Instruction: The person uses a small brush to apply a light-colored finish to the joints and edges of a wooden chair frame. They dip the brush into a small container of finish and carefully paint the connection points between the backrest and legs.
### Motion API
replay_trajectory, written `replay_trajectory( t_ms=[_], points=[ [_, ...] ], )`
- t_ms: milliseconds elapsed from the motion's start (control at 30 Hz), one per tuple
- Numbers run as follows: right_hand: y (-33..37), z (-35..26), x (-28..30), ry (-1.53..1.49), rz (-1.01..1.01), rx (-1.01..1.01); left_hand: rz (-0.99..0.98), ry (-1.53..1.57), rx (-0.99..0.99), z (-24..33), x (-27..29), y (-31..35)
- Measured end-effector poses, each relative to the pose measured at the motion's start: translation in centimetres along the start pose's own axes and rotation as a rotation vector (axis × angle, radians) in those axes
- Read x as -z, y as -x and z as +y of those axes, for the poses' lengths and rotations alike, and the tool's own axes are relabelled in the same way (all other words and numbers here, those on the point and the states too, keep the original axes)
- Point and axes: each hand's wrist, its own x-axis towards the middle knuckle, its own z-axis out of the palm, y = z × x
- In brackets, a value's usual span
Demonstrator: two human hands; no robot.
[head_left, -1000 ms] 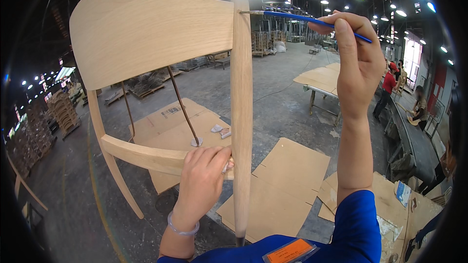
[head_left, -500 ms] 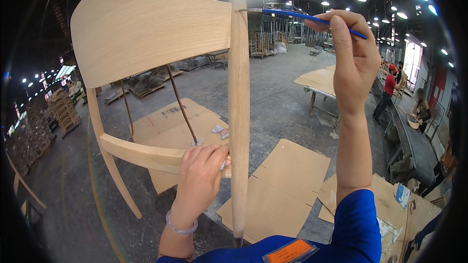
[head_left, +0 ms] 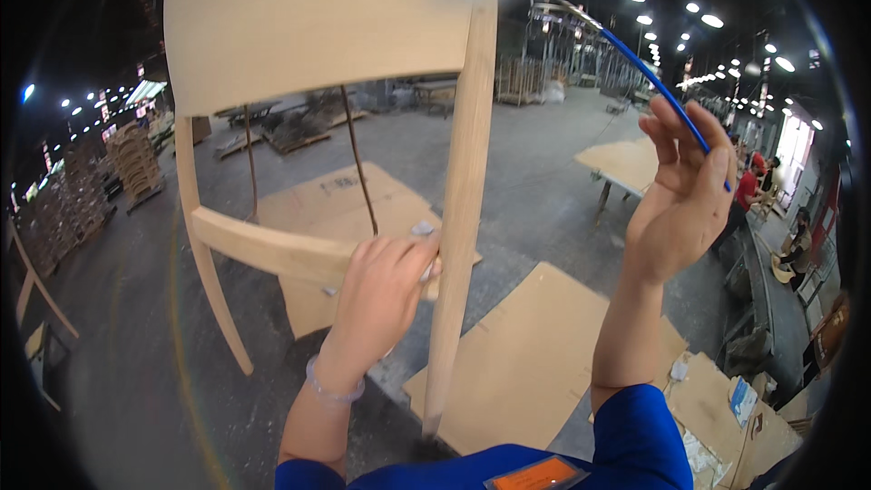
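Observation:
A pale wooden chair frame (head_left: 308, 27) with a broad curved backrest fills the left and middle. My left hand (head_left: 386, 286) is closed over its lower rail (head_left: 263, 245), close against the right-hand leg (head_left: 463, 209). A bit of whitish material shows at its fingertips; I cannot tell what it is. My right hand (head_left: 685, 204) is raised at the right, pinching a thin blue-handled paintbrush (head_left: 658, 82). The brush slants up and left, its tip apart from the chair.
Flat cardboard sheets (head_left: 517, 354) lie on the grey floor, and one has crumpled scraps on it. A low table (head_left: 617, 161) stands farther right. People work beside a long conveyor (head_left: 771, 299) at the far right. Stacked wooden parts (head_left: 134, 159) stand at the left.
My right hand has lowered and moved right, taking the brush tip off the top of the chair's right leg. The chair now leans more, with my left hand still on the rail.

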Motion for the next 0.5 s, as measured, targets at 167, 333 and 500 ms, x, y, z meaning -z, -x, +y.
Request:
replay_trajectory(
  t_ms=[167,333,500],
  points=[
    [14.0,0.3,0.5,-0.053,0.164,-0.230,-0.003,-0.017,-0.026,-5.4,-1.2,1.6],
    [26.0,-1.6,-3.6,0.018,0.261,-0.422,0.012,-0.054,-0.095,-12.6,-1.2,3.9],
    [26.7,0.5,-8.9,0.115,0.442,-0.346,-0.046,-0.087,-0.085,-15.7,-1.2,4.3]
  ],
)
